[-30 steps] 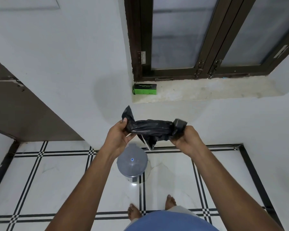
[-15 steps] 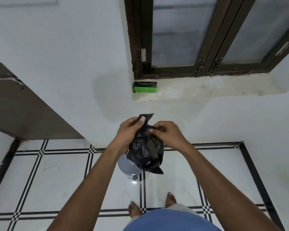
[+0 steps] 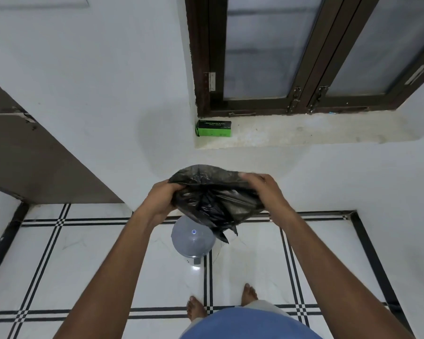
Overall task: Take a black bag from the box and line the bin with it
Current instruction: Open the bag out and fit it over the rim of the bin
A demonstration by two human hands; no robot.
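Over the grey bin on the tiled floor, both hands hold the black bag by its top edge. Left hand is closed on the left side of the crumpled plastic, right hand is gripping the right side, and the rest hangs down toward the bin's domed lid. Green-and-black box sits up on the window ledge, at its left end. It has white print, but way too small to read.
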